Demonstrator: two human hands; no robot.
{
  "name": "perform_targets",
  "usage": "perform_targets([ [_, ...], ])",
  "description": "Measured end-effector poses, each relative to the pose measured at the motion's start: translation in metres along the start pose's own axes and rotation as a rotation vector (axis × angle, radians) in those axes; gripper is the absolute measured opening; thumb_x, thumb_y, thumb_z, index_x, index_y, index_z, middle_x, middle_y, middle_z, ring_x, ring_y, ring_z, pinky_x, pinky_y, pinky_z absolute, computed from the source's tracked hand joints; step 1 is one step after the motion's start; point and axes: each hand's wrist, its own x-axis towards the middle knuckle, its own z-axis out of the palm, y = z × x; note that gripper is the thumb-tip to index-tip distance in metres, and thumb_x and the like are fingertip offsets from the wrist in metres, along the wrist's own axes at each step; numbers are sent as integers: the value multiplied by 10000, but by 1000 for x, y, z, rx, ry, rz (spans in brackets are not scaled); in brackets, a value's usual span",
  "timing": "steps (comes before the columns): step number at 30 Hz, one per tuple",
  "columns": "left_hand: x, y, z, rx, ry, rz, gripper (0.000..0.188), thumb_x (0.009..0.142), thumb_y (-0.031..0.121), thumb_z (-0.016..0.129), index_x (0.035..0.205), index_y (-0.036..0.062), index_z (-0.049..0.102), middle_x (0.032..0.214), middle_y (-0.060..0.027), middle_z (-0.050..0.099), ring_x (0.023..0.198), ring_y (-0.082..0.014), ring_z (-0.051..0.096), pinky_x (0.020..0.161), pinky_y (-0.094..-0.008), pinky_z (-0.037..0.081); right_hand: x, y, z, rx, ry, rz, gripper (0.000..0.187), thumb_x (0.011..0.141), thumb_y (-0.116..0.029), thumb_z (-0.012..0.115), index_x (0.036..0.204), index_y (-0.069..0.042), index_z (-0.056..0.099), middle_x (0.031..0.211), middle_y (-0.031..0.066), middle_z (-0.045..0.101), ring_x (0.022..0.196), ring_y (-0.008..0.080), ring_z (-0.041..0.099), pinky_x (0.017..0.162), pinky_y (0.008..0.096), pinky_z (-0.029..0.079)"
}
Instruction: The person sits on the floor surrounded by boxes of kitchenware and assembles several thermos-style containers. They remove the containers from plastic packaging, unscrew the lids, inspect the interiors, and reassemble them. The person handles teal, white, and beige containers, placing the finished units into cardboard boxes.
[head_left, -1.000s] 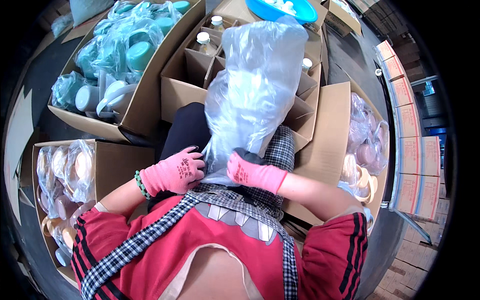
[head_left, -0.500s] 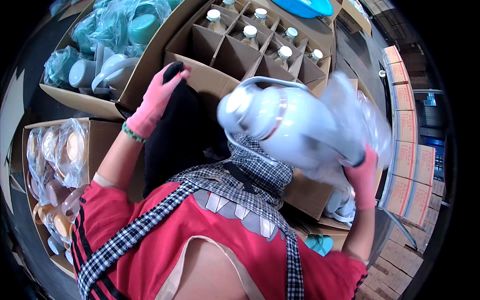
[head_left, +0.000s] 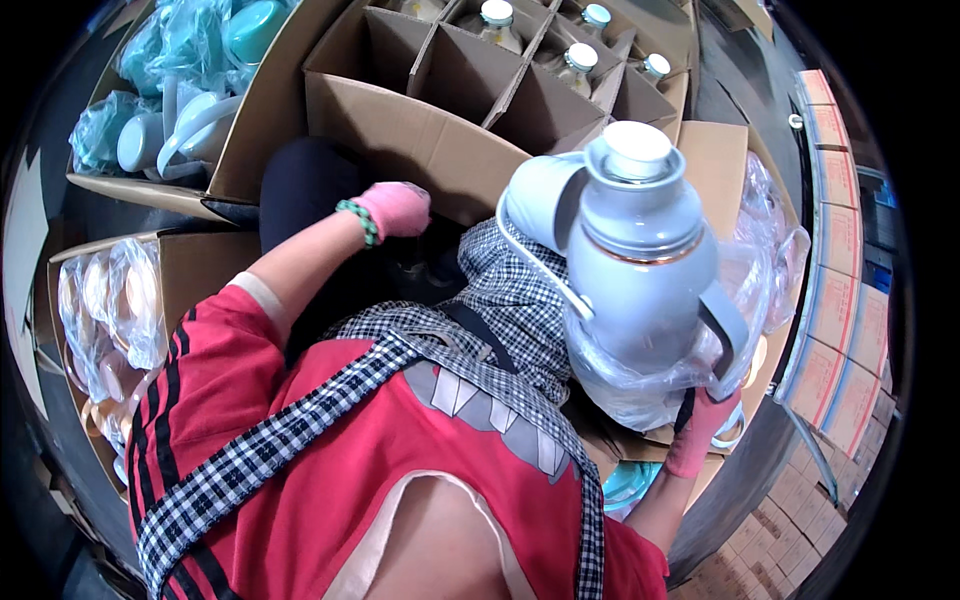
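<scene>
One flask (head_left: 640, 285) swung upright, two hands (head_left: 703, 428), four bottle caps (head_left: 580, 56)

The right hand (head_left: 704, 428) holds a partly bagged pale blue flask (head_left: 645, 295).

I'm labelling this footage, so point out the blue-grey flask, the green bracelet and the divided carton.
Blue-grey flask (head_left: 635, 305): head view, on its body.
Green bracelet (head_left: 366, 221): head view, on its beads.
Divided carton (head_left: 405, 130): head view, on its near wall.
</scene>
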Motion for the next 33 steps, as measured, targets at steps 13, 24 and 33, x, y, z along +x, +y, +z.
perform_targets([
  [13,72,57,2,-2230,-231,357,931,723,756,247,1310,36,299,1297,-141,381,1206,-285,351,1002,-418,280,-10,19,-3,-16,-26,-40,653,658,-70,716,1186,27,344,1118,140,474,1008,223,491,883,340,388],
  [24,57,59,-15,-2450,-229,689,943,701,708,427,1368,92,171,1404,-135,203,1278,-327,224,1010,-562,162,-16,-33,0,-360,-107,-175,690,600,-176,775,1138,33,397,1080,179,461,1014,286,464,880,380,363],
  [33,48,50,-27,-2473,-142,718,788,765,666,379,1338,137,267,1383,-127,256,1240,-310,301,959,-564,272,-21,-38,9,-245,-88,-244,665,594,-259,779,1096,23,448,1044,187,483,963,298,487,837,378,385],
])
